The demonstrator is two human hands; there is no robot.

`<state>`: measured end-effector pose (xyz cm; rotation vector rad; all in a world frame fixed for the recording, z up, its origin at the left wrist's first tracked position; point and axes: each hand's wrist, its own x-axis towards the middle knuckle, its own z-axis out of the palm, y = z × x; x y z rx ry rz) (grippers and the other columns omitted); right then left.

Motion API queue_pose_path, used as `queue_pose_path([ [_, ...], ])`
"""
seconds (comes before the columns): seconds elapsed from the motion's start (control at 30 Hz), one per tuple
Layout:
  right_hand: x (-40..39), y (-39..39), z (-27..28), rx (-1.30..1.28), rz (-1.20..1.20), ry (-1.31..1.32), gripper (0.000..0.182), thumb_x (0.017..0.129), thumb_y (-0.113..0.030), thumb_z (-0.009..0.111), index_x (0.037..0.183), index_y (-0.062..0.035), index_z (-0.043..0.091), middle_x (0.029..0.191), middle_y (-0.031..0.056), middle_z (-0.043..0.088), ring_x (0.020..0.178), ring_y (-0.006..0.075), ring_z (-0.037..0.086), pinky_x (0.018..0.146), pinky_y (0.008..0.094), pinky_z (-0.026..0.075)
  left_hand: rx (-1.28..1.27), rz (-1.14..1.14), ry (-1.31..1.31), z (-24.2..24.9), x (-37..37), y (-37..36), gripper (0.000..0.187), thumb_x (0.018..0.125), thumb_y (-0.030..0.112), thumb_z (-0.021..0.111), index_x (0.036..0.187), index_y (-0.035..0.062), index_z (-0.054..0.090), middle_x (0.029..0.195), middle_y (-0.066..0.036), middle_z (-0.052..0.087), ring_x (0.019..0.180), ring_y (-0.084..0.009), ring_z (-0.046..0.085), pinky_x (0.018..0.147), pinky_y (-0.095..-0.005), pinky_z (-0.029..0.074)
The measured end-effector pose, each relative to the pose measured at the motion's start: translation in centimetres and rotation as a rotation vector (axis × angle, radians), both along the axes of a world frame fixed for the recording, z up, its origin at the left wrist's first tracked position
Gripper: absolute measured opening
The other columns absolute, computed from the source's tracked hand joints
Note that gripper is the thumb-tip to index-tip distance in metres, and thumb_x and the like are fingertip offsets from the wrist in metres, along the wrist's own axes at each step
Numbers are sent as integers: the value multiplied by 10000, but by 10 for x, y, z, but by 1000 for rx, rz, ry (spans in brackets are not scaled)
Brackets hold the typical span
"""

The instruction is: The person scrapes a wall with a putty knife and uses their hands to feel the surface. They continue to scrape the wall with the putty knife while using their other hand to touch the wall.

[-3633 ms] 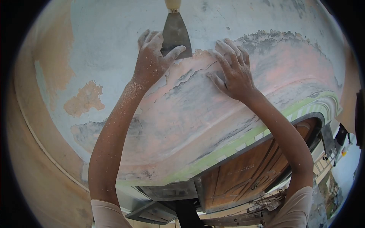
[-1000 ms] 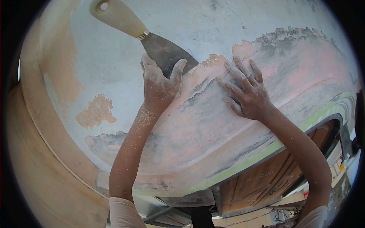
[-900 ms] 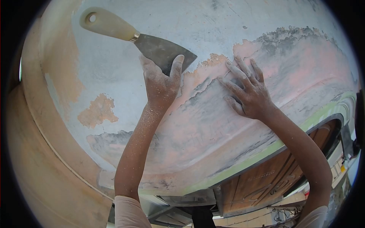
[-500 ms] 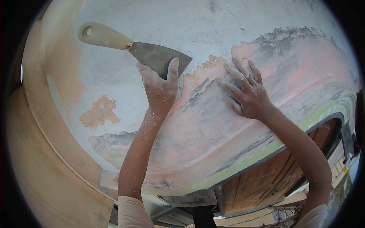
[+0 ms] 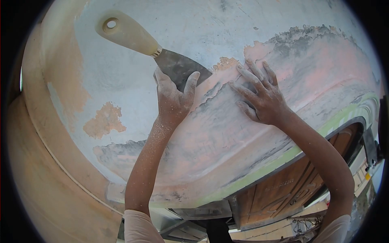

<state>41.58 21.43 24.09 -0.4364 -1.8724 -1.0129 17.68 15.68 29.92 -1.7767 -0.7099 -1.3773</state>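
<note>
I look up at a ceiling (image 5: 251, 20) with peeling paint. My left hand (image 5: 173, 100), dusted white, grips the steel blade of a putty knife (image 5: 162, 56); its cream handle points up and left. The blade's edge lies against the ragged border where pale grey-blue paint meets the pink, flaking layer (image 5: 227, 65). My right hand (image 5: 259, 95) rests flat on the pink surface just right of the blade, fingers spread, holding nothing.
An orange bare patch (image 5: 103, 119) shows in the paint at left. A pale green band (image 5: 283, 158) edges the ceiling above a brown wooden door (image 5: 291, 186) at lower right. A beige wall (image 5: 44, 190) curves down the left side.
The putty knife's handle has swung upward and toward the right, and the blade has shifted slightly right along the paint edge. My right hand has stayed pressed in place.
</note>
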Motion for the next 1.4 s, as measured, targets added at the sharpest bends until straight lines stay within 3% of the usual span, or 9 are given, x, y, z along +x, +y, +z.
queue_pose_path([
  [0.1,0,-2,0,20,7,-2,426,805,-276,634,1219,-189,580,1430,129,356,1367,332,261,1109,541,150,-155,-432,-476,2,11,-4,549,820,136,674,1174,-111,336,1041,-249,475,995,-328,457,880,-409,384],
  [0.2,0,-1,-1,-17,-3,0,453,812,-304,628,1252,-240,540,1438,84,330,1381,301,228,1123,557,116,-77,-37,-18,-8,-4,0,659,836,128,677,1287,-91,249,1126,-184,457,1016,-253,492,888,-339,418],
  [0.73,-2,0,-1,15,1,7,450,811,-291,630,1249,-232,548,1438,90,338,1377,299,239,1122,544,130,-23,-354,-484,-6,20,1,584,827,147,679,1203,-104,308,1039,-219,486,936,-298,523,816,-374,441],
  [0.83,0,-3,-1,11,-3,4,455,802,-268,640,1246,-207,557,1426,113,362,1367,319,263,1115,533,154,50,-46,-87,-11,10,4,579,837,147,668,1204,-99,294,1043,-210,498,899,-278,541,775,-351,465],
  [0.93,-1,-2,-1,13,7,-1,452,802,-269,640,1243,-204,559,1425,113,363,1369,318,259,1116,532,153,-54,-394,-503,-9,25,2,584,838,156,669,1207,-103,296,1046,-214,495,900,-286,544,793,-365,457],
  [1.03,0,-1,0,25,5,5,449,802,-268,639,1240,-204,562,1424,111,365,1368,318,261,1116,532,154,53,-84,-93,-11,12,5,570,843,151,660,1201,-99,293,1023,-200,518,868,-268,561,762,-345,474],
  [1.13,-1,-1,0,27,6,1,444,804,-267,637,1237,-204,564,1421,112,369,1366,319,267,1114,533,157,-83,-458,-551,-10,28,0,551,842,148,658,1194,-98,313,993,-188,534,872,-275,560,782,-358,462],
  [1.23,0,-2,0,25,7,6,443,809,-263,630,1242,-204,559,1420,113,371,1364,320,271,1113,535,158,-19,-236,-147,-13,18,4,522,842,143,657,1166,-97,325,972,-182,546,862,-266,558,772,-357,459],
  [1.4,-1,-2,0,28,20,1,455,806,-253,624,1252,-202,552,1422,118,367,1363,323,273,1112,538,155,-14,-266,-322,-7,21,4,479,837,143,662,1112,-88,346,975,-192,547,856,-269,557,779,-366,450],
])
